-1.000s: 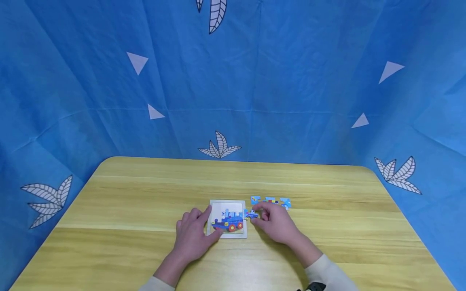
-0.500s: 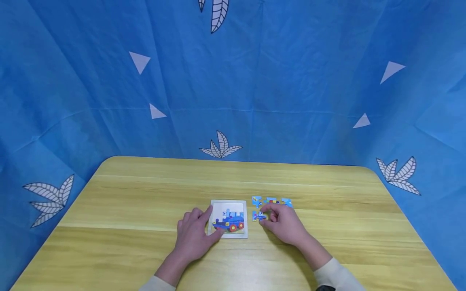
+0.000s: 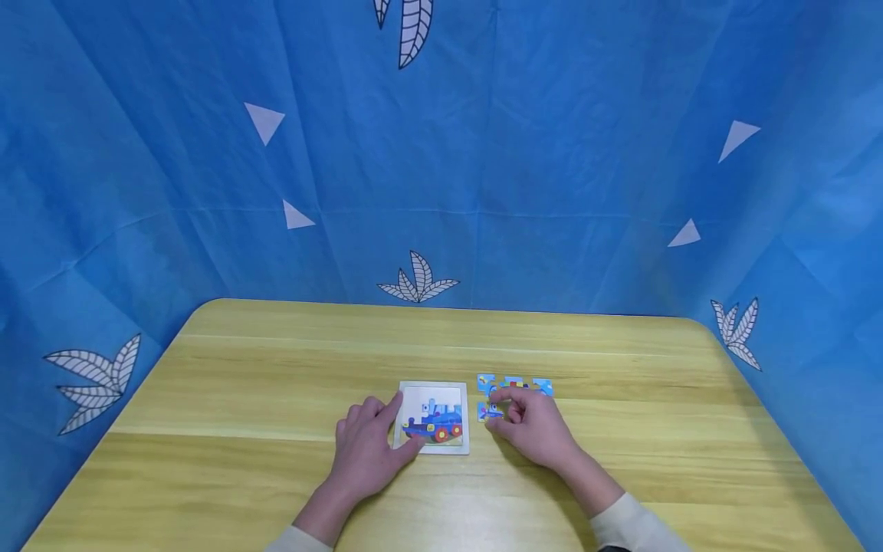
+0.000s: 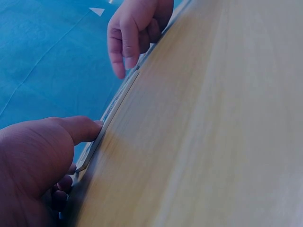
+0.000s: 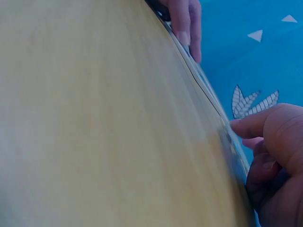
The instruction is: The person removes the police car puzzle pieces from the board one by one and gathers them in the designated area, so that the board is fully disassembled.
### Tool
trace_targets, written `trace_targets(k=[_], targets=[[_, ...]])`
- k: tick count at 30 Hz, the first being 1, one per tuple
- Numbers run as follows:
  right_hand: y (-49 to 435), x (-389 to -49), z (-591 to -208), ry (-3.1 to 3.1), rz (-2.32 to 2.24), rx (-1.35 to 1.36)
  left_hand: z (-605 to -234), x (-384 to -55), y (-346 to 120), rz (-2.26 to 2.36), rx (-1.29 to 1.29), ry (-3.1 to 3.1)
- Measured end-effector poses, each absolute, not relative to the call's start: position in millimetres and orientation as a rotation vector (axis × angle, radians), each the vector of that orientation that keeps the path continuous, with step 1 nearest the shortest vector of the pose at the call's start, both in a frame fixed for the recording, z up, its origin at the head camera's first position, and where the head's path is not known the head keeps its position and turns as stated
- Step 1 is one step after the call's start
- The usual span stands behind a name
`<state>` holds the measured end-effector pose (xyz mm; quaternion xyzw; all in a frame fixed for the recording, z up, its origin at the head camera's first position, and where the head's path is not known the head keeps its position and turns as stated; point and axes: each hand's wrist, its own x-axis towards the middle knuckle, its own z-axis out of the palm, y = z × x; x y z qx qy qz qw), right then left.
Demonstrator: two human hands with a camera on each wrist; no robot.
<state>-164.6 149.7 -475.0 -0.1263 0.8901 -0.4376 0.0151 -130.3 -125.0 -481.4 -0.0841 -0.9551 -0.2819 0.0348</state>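
A square jigsaw puzzle tray [image 3: 433, 451] with a white border lies on the table, its lower part filled with a blue train picture. My left hand [image 3: 369, 448] holds the tray at its left side and lower edge, the thumb [image 4: 87, 128] against the rim in the left wrist view. Just right of the tray, my right hand [image 3: 534, 429] pinches a small blue puzzle piece [image 3: 483, 412] between thumb and index finger, low over the table or on it. In the right wrist view, that hand's index finger [image 5: 251, 125] shows, but the piece is hard to make out.
Several loose puzzle pieces [image 3: 486, 380] lie beyond the right hand, which partly covers them. The wooden table [image 3: 276, 345] runs back to a blue curtain [image 3: 552, 153] with white leaf and triangle prints.
The right hand has moved right with the puzzle piece, from the tray's right edge to a spot apart from it, then shifted slightly left. The left hand stays on the tray.
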Motion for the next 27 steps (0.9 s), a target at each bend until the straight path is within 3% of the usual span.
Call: trace_targets(k=[27], targets=[[80.8,-163.6,-472.9,2.522,-1.525,-0.489,-485.2,-131.9,-125.5,-0.805,-0.282,-2.911]])
